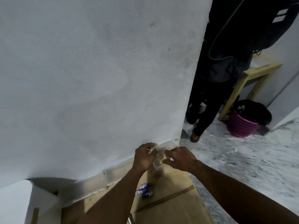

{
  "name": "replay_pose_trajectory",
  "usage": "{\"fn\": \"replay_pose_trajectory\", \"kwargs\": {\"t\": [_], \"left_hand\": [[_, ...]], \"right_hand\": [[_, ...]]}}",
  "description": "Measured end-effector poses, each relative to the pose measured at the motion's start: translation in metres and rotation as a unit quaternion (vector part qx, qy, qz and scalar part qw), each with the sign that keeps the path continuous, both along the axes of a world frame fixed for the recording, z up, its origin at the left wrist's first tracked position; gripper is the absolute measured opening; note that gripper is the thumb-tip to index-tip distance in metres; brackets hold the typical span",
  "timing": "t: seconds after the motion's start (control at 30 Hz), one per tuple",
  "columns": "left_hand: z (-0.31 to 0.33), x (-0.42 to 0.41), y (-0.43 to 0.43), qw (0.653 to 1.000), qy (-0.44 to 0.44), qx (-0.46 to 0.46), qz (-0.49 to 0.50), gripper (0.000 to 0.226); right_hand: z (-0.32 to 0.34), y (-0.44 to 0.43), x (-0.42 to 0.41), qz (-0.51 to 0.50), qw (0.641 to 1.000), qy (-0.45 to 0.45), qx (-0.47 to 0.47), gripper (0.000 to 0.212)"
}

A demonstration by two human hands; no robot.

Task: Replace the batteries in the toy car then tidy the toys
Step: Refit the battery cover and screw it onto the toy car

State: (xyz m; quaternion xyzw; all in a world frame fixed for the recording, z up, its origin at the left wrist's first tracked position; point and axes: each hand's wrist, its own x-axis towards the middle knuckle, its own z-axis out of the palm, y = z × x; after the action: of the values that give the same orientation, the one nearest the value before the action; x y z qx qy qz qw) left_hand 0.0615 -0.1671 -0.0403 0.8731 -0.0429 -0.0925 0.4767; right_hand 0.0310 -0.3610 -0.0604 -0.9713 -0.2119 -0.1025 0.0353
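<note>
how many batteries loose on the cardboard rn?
3, blurred, in a cluster on the cardboard beside the left forearm: upper battery, middle battery, lower battery. The forearm may hide more, and the clear pack gripped by the left hand and right hand could hold others.

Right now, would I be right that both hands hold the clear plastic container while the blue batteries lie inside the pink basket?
Not quite. The head view shows the blue batteries lying on the cardboard, not in the pink basket. The left hand and right hand do hold the clear plastic container.
</note>
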Motion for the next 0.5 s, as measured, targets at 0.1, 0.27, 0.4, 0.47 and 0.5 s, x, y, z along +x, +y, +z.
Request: {"fn": "replay_pose_trajectory", "kwargs": {"t": [0.1,0.27,0.4,0.47,0.5], "left_hand": [[0.000,0.001,0.000,1.000,0.002,-0.010,0.006,0.015],[0.001,0.002,-0.001,0.999,0.024,-0.021,0.012,0.015],[-0.001,0.002,-0.001,0.999,0.025,-0.026,0.012,0.016],[-0.001,0.002,-0.001,0.999,0.024,-0.027,0.012,0.014],[0.000,0.001,-0.001,0.999,0.023,-0.026,0.011,0.014]], "right_hand": [[-0.002,0.013,0.020,0.027,0.992,0.115,-0.041,0.029],[-0.004,0.025,0.039,0.028,0.962,0.262,-0.075,0.026],[-0.009,0.032,0.048,0.028,0.945,0.318,-0.066,0.034],[-0.012,0.035,0.049,0.029,0.944,0.319,-0.081,0.037],[-0.013,0.036,0.049,0.027,0.943,0.321,-0.082,0.037]]}}
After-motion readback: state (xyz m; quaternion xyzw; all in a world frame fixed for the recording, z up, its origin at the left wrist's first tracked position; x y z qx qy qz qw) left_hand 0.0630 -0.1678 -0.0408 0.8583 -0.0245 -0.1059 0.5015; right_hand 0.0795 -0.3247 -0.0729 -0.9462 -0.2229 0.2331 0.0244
